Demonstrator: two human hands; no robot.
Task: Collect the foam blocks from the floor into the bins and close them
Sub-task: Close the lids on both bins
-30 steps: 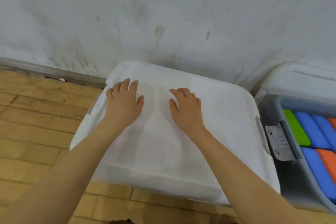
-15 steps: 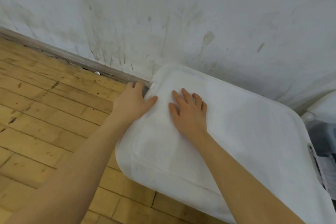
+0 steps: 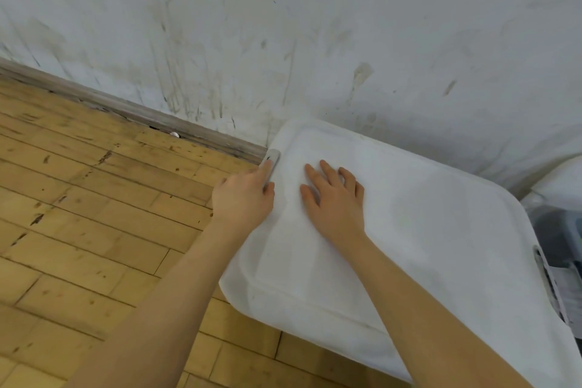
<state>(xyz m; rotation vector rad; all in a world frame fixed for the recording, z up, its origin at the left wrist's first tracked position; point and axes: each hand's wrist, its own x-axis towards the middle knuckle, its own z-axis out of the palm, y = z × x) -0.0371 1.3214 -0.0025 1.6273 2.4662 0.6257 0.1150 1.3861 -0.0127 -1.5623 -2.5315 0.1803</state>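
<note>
Bare wooden floor point(image 3: 94, 214) open left of left hand point(image 3: 242, 198). Wall point(image 3: 283, 41) and baseboard point(image 3: 189, 132) block just beyond it. Right of right hand point(image 3: 333, 201), lid point(image 3: 441, 246) top free; second bin point(image 3: 560, 230) crowds far right edge.

Both bare forearms reach forward. The right hand point(image 3: 335, 198) lies flat, palm down, fingers spread. Just beside it, the left hand point(image 3: 244, 195) curls its fingers downward.

The wooden floor point(image 3: 94, 214) carries a white-lidded bin point(image 3: 409, 246) against the wall. A second bin point(image 3: 560, 230) stands just right of it.
</note>
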